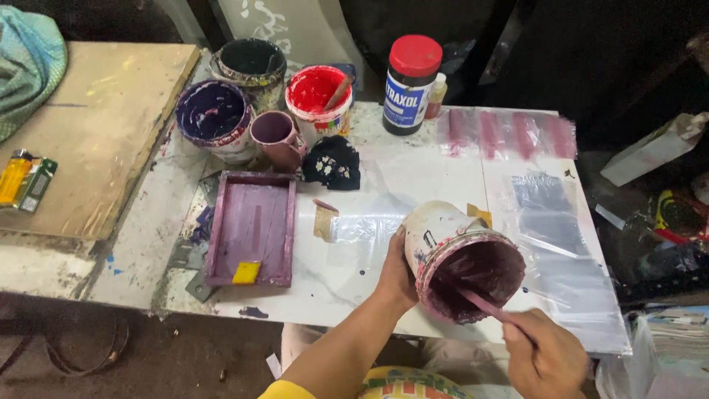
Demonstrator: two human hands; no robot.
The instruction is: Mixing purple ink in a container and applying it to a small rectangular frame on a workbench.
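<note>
My left hand (396, 277) grips the side of a white plastic pot (436, 229) that is tilted toward me, its inside coated with dark purple paint. My right hand (545, 355) holds a thin pink-stained stick (484, 306) whose tip reaches into the pot's mouth. The pot rests near the front edge of a white table (384, 177). Clear plastic sheets (550, 229) lie on the table to the pot's right.
A purple-stained rectangular frame (252, 227) lies to the left. Behind it stand a purple paint tub (214, 118), a dark tub (251, 63), a red tub (317, 94), a mauve mug (275, 137), a dark rag (332, 162) and a red-lidded jar (410, 83). A wooden board (96, 125) sits far left.
</note>
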